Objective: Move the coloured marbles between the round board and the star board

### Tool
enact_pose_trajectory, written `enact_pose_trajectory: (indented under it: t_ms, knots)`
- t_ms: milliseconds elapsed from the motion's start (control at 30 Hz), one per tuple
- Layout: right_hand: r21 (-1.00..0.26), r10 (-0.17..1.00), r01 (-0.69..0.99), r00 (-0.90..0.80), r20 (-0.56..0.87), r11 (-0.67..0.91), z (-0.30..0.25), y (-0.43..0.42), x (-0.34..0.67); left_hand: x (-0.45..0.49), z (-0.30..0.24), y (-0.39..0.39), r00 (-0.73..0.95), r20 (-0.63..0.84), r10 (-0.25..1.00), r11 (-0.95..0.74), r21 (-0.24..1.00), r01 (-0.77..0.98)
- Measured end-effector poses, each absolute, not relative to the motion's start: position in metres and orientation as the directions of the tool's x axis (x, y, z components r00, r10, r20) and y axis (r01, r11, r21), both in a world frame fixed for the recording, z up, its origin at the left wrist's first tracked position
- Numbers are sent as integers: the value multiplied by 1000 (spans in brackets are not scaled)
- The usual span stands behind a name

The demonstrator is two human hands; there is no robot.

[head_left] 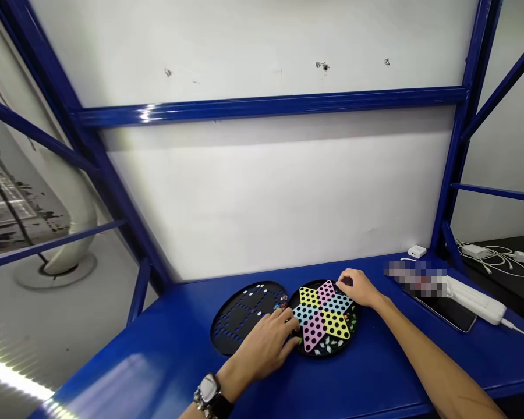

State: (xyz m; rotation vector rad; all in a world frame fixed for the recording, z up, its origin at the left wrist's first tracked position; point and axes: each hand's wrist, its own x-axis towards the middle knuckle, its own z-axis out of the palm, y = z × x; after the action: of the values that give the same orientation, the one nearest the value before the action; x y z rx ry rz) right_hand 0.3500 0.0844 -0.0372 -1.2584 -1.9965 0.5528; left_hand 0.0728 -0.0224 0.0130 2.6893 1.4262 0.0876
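black round chinese checkers board [323,317] with a star of yellow, pink and blue points, lying flat on the blue metal table [157,372], between the two hands. small glass marbles [351,320] sit in the black gaps around the star, mostly on the right and lower edge. just left of the board, almost touching it, lies a second black round tray [244,317] with rows of holes and a few white dots, with a small cluster of coloured marbles at its right edge.

left hand [262,346] is over the lower left of the board, fingers [290,343] loosely curled, tips at the star's edge; cannot tell if it holds a marble. right hand [356,288] is at the board's upper right, fingers [343,279] bent down on or just over the top star point, half open; no grip visible, cannot tell for sure. wristwatch [208,389] and beaded bracelet [201,401] on left wrist.

further right on the table, well apart from the hands: a phone [445,308], a white power strip [475,299] and a small white adapter [416,251], with a blurred patch [414,278] beside them. blue steel frame [266,105] and white panel [266,203] stand behind the table.
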Motion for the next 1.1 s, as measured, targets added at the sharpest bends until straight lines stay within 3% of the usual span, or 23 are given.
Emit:
enact_pose_trajectory:
  t_ms: [100, 400, 633, 700, 967, 1100]
  knots:
    - [-659, 897, 609, -280, 341, 441, -40, 86, 350, 76, 10, -25, 588, -29, 808, -582, 111, 805]
    - [-659, 892, 601, -293, 345, 452, -43, 88, 351, 79, 17, -4, 525, -202, 827, -430, 376, 821]
    - [-656, 891, 604, -285, 352, 452, -42, 88, 350, 79, 19, 5, 540, -276, 795, -381, 466, 799]
    - [-657, 892, 605, -285, 349, 451, -41, 87, 349, 80, 23, 3, 528, -307, 792, -382, 427, 820]
    - [-645, 893, 618, -293, 342, 450, -41, 87, 349, 104, 33, -5, 364, -296, 883, -360, 71, 930]
    - [-623, 890, 636, -304, 341, 455, -43, 88, 350, 114, 31, -6, 367, -268, 891, -382, -3, 924]
